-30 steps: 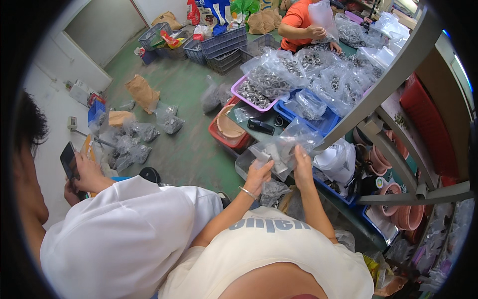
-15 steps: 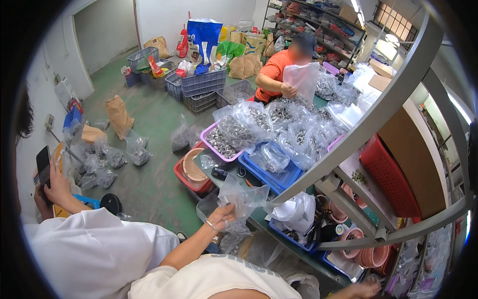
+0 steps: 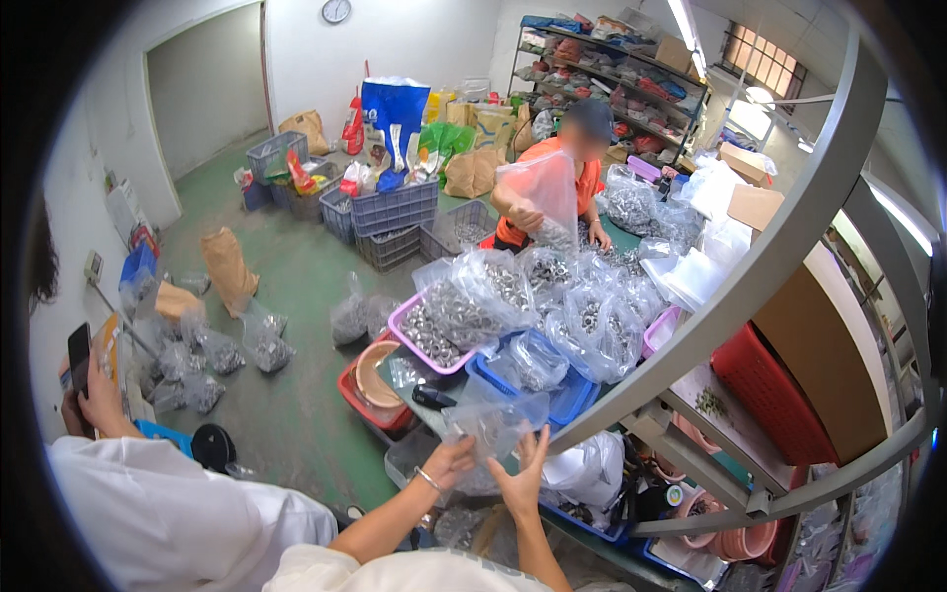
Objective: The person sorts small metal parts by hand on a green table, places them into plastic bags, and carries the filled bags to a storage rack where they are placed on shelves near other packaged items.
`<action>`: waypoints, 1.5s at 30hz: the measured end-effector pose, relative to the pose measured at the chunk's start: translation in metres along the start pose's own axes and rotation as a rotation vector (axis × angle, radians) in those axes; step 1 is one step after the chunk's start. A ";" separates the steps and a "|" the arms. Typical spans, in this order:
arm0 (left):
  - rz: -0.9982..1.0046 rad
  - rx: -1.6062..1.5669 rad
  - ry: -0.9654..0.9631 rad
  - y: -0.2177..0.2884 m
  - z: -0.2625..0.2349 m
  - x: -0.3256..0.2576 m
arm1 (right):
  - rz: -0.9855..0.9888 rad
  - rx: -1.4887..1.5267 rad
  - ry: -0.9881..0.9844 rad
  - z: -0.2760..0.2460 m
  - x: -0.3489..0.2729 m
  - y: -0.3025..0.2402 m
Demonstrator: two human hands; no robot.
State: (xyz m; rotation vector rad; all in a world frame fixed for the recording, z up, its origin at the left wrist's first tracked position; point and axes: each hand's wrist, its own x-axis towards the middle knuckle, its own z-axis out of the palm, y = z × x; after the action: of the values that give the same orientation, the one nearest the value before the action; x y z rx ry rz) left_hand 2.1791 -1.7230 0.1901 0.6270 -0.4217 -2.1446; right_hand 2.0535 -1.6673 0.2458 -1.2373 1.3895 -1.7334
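A clear plastic bag [image 3: 505, 416] hangs above the near edge of the table, pinched in my left hand [image 3: 448, 464], which has a bracelet at the wrist. My right hand [image 3: 521, 476] is up against the bag's right side, thumb and fingers spread apart. What the bag contains, if anything, is too faint to tell. Just beyond the bag lie a small black object [image 3: 432, 398] and a blue basket [image 3: 576, 400] with a plastic bag in it. A pink tray [image 3: 456, 367] of metal rings sits past them.
A grey metal frame [image 3: 730, 296] slants across the right side. Bags of metal parts [image 3: 592, 316] heap the table, where a co-worker in orange [image 3: 567, 163] lifts a clear bag. To my left, a person in white [image 3: 187, 503] holds a phone [image 3: 79, 355]. Filled bags [image 3: 187, 360] lie on the floor.
My right hand has come in from the lower right to the plastic bag. My left hand has shifted slightly, still with the bag. The co-worker's bag has moved left and down; the view has tilted up.
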 end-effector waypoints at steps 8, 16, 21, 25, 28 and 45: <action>-0.017 0.184 0.008 0.014 0.002 0.003 | 0.274 0.144 0.116 0.041 0.019 0.048; 0.026 0.219 0.053 0.023 -0.003 -0.010 | 0.189 0.016 0.317 0.040 0.102 0.046; -0.030 0.231 0.121 0.018 -0.027 -0.020 | 0.116 0.424 0.545 0.031 0.189 0.064; -0.039 0.298 0.157 0.021 -0.036 -0.026 | 0.246 0.624 0.731 0.031 0.225 0.060; -0.013 0.308 0.191 0.030 -0.043 -0.026 | 0.316 0.725 0.814 0.024 0.239 0.076; 0.041 0.308 0.324 0.049 -0.083 -0.024 | 0.306 0.714 0.843 0.011 0.249 0.121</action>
State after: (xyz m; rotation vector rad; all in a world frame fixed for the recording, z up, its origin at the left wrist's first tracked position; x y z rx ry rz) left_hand 2.2699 -1.7395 0.1537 1.1100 -0.5838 -1.9079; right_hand 1.9536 -1.9222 0.2050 0.1181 1.0764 -2.3097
